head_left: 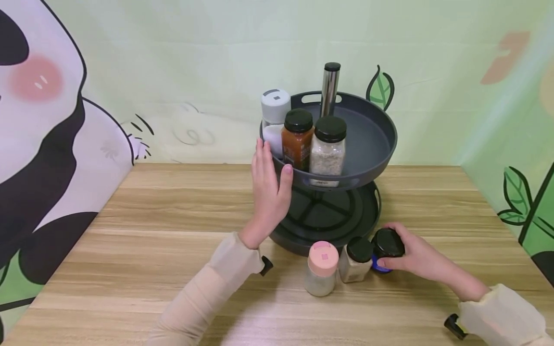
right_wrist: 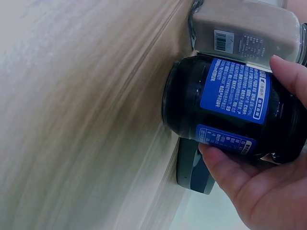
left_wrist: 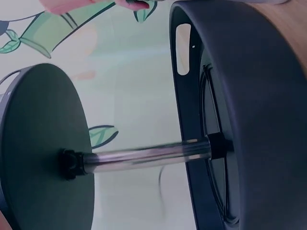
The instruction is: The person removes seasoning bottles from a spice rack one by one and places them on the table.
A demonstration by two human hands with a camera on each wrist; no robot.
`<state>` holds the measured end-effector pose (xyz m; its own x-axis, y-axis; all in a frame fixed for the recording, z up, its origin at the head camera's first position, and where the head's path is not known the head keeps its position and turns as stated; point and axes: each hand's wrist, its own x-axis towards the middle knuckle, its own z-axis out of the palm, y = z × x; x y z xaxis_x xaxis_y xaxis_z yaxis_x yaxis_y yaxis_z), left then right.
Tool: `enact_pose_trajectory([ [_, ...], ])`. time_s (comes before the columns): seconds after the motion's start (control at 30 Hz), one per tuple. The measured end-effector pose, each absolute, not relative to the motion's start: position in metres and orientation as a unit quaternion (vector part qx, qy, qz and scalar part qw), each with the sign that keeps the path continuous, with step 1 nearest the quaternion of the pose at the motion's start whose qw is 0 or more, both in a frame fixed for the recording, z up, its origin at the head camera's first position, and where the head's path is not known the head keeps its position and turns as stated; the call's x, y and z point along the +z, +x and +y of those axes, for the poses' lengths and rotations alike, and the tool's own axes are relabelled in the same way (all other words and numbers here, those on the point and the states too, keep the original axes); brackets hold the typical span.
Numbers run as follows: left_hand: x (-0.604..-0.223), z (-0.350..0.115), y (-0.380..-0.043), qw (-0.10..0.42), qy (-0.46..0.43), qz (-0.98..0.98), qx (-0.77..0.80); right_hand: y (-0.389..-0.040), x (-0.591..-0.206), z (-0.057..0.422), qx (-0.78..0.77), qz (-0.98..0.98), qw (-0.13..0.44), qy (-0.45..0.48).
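Powder jar [head_left: 356, 265] beside blue-labelled jar [right_wrist: 230, 103]

The desk [head_left: 173, 202] over here has a smooth wood grain with a soft sheen, and the upper tray [head_left: 368, 139] and lower tray [head_left: 289, 240] look like smooth, fairly matt dark plastic beside the polished metal of the post [head_left: 330, 91]. The dark jar [right_wrist: 187, 100] is glossy, glass or plastic I can't tell, while the pink cap [head_left: 325, 263] looks like smooth plastic. The sleeves [head_left: 203, 293] are soft, wrinkled cloth, and the backdrop [head_left: 173, 62] looks like thin, lightly creased fabric.
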<state>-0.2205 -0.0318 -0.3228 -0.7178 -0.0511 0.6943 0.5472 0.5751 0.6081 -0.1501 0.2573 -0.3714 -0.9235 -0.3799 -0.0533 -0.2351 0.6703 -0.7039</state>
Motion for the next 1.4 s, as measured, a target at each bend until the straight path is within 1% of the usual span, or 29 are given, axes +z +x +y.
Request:
enact_pose_trajectory([
  [0.2, -0.319, -0.039, -0.225, 0.324, -0.153, -0.813, -0.458, -0.151, -0.372, 0.258, -0.366, 0.91, 0.095, -0.169],
  [0.33, -0.317, -0.043, -0.229, 0.308, -0.154, -0.815, -0.466, -0.151, -0.371, 0.259, -0.367, 0.909, 0.106, -0.167],
  [0.53, -0.318, -0.046, -0.233, 0.309, -0.16, -0.815, -0.463, -0.151, -0.365, 0.259, -0.369, 0.903, 0.126, -0.179],
  [0.8, -0.32, -0.047, -0.236, 0.333, -0.166, -0.813, -0.448, -0.152, -0.347, 0.26, -0.345, 0.913, 0.088, -0.201],
  [1.13, -0.32, -0.045, -0.236, 0.348, -0.157, -0.81, -0.446, -0.154, -0.332, 0.259, -0.357, 0.907, 0.081, -0.21],
  [1.23, -0.32, -0.044, -0.236, 0.347, -0.151, -0.807, -0.453, -0.153, -0.328, 0.258, -0.359, 0.907, 0.061, -0.212],
  [1.4, -0.319, -0.043, -0.235, 0.341, -0.141, -0.802, -0.471, -0.152, -0.323, 0.256, -0.349, 0.911, 0.007, -0.22],
])
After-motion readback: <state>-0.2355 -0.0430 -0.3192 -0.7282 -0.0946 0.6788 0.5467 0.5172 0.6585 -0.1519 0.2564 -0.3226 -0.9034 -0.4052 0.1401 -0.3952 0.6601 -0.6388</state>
